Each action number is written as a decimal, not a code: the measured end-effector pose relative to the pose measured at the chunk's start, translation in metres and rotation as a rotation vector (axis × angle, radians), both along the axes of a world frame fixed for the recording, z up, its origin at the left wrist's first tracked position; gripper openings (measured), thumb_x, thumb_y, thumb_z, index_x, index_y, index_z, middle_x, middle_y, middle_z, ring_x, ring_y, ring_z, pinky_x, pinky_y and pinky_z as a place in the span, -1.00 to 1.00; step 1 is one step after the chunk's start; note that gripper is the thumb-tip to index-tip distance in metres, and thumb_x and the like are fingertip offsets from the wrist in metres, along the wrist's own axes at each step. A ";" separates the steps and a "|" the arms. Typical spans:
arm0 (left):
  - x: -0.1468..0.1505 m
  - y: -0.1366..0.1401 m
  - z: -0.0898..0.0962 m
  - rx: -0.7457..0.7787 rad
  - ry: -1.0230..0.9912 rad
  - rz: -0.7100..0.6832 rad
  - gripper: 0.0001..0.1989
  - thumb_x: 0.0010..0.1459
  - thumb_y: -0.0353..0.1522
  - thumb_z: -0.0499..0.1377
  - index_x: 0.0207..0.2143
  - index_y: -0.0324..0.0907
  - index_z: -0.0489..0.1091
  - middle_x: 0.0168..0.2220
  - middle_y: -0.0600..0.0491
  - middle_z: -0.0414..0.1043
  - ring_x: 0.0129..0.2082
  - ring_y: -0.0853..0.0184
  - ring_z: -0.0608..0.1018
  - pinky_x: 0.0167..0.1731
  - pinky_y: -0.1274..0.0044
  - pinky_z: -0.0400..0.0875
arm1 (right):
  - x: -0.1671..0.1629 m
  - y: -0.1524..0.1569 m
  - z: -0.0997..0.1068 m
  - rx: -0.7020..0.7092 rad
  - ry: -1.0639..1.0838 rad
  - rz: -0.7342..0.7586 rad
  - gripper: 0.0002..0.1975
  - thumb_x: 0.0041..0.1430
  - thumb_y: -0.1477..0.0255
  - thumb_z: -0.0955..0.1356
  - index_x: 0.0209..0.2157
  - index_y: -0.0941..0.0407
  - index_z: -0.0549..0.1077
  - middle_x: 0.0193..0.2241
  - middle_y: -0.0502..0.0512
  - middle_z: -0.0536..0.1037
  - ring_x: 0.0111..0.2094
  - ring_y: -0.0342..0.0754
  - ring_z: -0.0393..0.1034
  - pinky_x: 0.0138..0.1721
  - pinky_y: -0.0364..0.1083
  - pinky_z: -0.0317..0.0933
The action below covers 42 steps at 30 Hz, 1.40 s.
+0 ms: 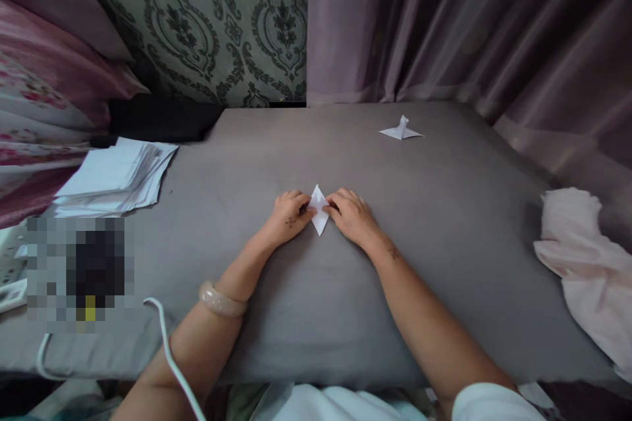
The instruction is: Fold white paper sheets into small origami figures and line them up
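Note:
A small sheet of white paper, folded into a diamond (318, 210), lies between my hands near the middle of the grey cloth-covered table (306, 316). One point of the diamond faces away from me and the other toward me. My left hand (290, 214) pinches its left corner between thumb and fingers. On the opposite corner my right hand (349, 212) does the same, thumb on the paper. The fingertips partly cover both side corners. Farther back on the right rests a folded white paper crane (401, 129), with its wings spread.
Stacked white paper (113, 174) lies at the left beside a dark cloth (162, 117). A white cable (170, 355) crosses over my left forearm. At the left edge is a pixelated patch. Pale crumpled fabric (582, 263) lies at the right, and curtains (375, 26) hang behind the table.

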<state>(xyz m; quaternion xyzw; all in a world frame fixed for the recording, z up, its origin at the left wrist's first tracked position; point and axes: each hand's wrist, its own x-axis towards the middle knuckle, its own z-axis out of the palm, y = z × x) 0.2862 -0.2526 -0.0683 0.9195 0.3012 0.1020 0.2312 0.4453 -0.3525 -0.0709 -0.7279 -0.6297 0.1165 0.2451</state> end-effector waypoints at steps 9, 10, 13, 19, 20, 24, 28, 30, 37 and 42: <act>-0.007 0.003 -0.002 -0.140 -0.174 0.003 -0.59 0.02 -0.25 0.29 -0.08 -0.18 0.37 -0.15 -0.05 0.39 -0.11 0.17 0.41 -0.06 0.32 0.25 | 0.016 0.001 -0.010 0.129 0.405 0.001 -0.64 -0.09 0.57 0.28 -0.20 0.09 0.47 -0.25 0.06 0.44 -0.27 -0.09 0.33 -0.14 -0.05 0.22; -0.008 0.003 -0.001 -0.151 -0.177 -0.001 -0.59 0.01 -0.26 0.30 -0.08 -0.18 0.37 -0.14 -0.05 0.39 -0.10 0.16 0.41 -0.06 0.31 0.26 | 0.017 0.001 -0.010 0.136 0.476 -0.039 -0.62 -0.11 0.56 0.26 -0.20 0.09 0.47 -0.25 0.06 0.45 -0.27 -0.09 0.33 -0.14 -0.05 0.22; -0.008 0.002 0.003 -0.169 -0.189 -0.014 -0.59 0.01 -0.28 0.30 -0.08 -0.18 0.37 -0.13 -0.06 0.39 -0.08 0.15 0.40 -0.04 0.30 0.27 | 0.021 0.003 -0.011 0.170 0.684 -0.163 -0.62 -0.13 0.50 0.25 -0.21 0.10 0.48 -0.26 0.07 0.49 -0.24 -0.07 0.35 -0.11 -0.03 0.21; -0.007 0.003 0.004 -0.183 -0.222 0.001 -0.61 0.00 -0.32 0.28 -0.07 -0.16 0.37 -0.14 -0.04 0.40 -0.08 0.15 0.41 -0.05 0.29 0.29 | 0.027 0.006 -0.014 0.234 0.875 -0.311 -0.66 -0.20 0.42 0.29 -0.28 0.08 0.48 -0.30 0.05 0.53 -0.25 -0.06 0.37 -0.06 -0.01 0.20; -0.006 0.003 0.003 -0.185 -0.223 0.004 -0.60 0.00 -0.34 0.27 -0.06 -0.16 0.37 -0.14 -0.04 0.40 -0.09 0.15 0.41 -0.05 0.29 0.29 | 0.028 0.006 -0.014 0.228 0.880 -0.316 -0.65 -0.21 0.41 0.29 -0.28 0.08 0.48 -0.30 0.05 0.53 -0.25 -0.07 0.37 -0.06 -0.01 0.20; -0.006 0.004 0.001 -0.182 -0.243 0.007 -0.61 0.00 -0.41 0.23 -0.06 -0.16 0.36 -0.14 -0.03 0.41 -0.08 0.16 0.41 -0.04 0.29 0.28 | 0.031 0.007 -0.013 0.187 0.876 -0.314 -0.63 -0.22 0.41 0.29 -0.27 0.09 0.47 -0.28 0.06 0.54 -0.26 -0.08 0.39 -0.07 -0.02 0.22; -0.004 0.003 0.001 -0.167 -0.232 -0.003 -0.63 0.00 -0.40 0.23 -0.08 -0.16 0.37 -0.15 -0.04 0.42 -0.10 0.15 0.42 -0.06 0.28 0.28 | 0.032 0.008 -0.010 0.136 0.835 -0.295 -0.66 -0.20 0.42 0.29 -0.28 0.09 0.49 -0.30 0.06 0.55 -0.26 -0.09 0.40 -0.09 -0.03 0.23; -0.003 0.002 0.002 -0.150 -0.208 -0.007 -0.63 0.00 -0.39 0.24 -0.08 -0.17 0.37 -0.15 -0.06 0.42 -0.11 0.13 0.43 -0.07 0.27 0.28 | 0.031 0.008 -0.007 0.111 0.830 -0.288 -0.67 -0.19 0.44 0.29 -0.29 0.09 0.50 -0.32 0.04 0.55 -0.27 -0.09 0.40 -0.10 -0.03 0.24; -0.002 0.003 0.001 -0.135 -0.235 -0.032 -0.73 0.05 -0.46 0.13 -0.14 -0.19 0.39 -0.20 -0.05 0.45 -0.19 0.22 0.46 -0.15 0.38 0.33 | 0.031 0.006 -0.004 0.079 0.842 -0.239 -0.69 -0.18 0.44 0.30 -0.30 0.10 0.51 -0.31 0.04 0.55 -0.26 -0.10 0.40 -0.10 -0.05 0.23; -0.001 0.008 -0.001 -0.153 -0.284 -0.039 -0.80 0.02 -0.50 0.05 -0.30 -0.21 0.42 -0.41 0.06 0.42 -0.40 0.35 0.42 -0.34 0.51 0.29 | 0.032 0.002 -0.006 0.091 0.843 -0.165 -0.71 -0.13 0.44 0.30 -0.29 0.10 0.51 -0.30 0.04 0.55 -0.23 -0.09 0.41 -0.08 -0.04 0.24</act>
